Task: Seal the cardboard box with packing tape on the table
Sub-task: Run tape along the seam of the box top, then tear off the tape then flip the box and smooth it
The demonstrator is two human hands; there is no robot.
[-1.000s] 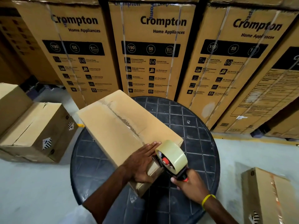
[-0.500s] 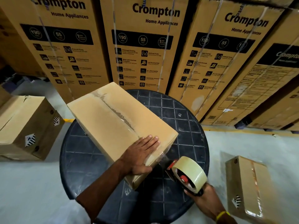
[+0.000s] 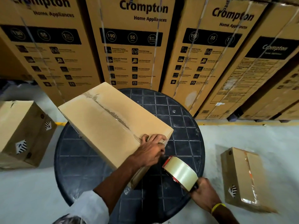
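**Box on the bench, tape gun pulled clear at its near end**

A wall of tall printed cartons (image 3: 132, 46) marked "Crompton Home Appliances" fills the view from 10 to 2 o'clock, standing on a pale floor (image 3: 252, 139) with a yellow line (image 3: 242, 123) along their foot. In the centre stands a round dark bench (image 3: 182, 126) with a grid-patterned top.

The cardboard box (image 3: 103, 126) lies on the bench, long axis running from 11 o'clock down to 4 o'clock, with its far-left corner overhanging the rim. Its flaps are down, and a strip of clear tape (image 3: 113, 114), wrinkled in places, runs along the top seam.

Two smaller cartons sit on the floor. One is a floor box (image 3: 21, 130) at 9 o'clock, well apart from the bench. The other is a taped carton (image 3: 239, 175) at 4 o'clock, lying on its side with a glossy strip down it.

The tape dispenser (image 3: 181, 172), carrying a fat roll of clear tape on a red frame, hangs over the bench at 5 o'clock, just beside the box's near end.

The left hand (image 3: 150, 151) sits on the box's near-right end, fingers bent over the top edge by the seam and grasping the box there; a light sleeve (image 3: 90, 206) shows at the elbow. The right hand (image 3: 203, 193) is clenched round the dispenser's handle at 5 o'clock, with a yellow wristband (image 3: 217, 206) on that wrist.
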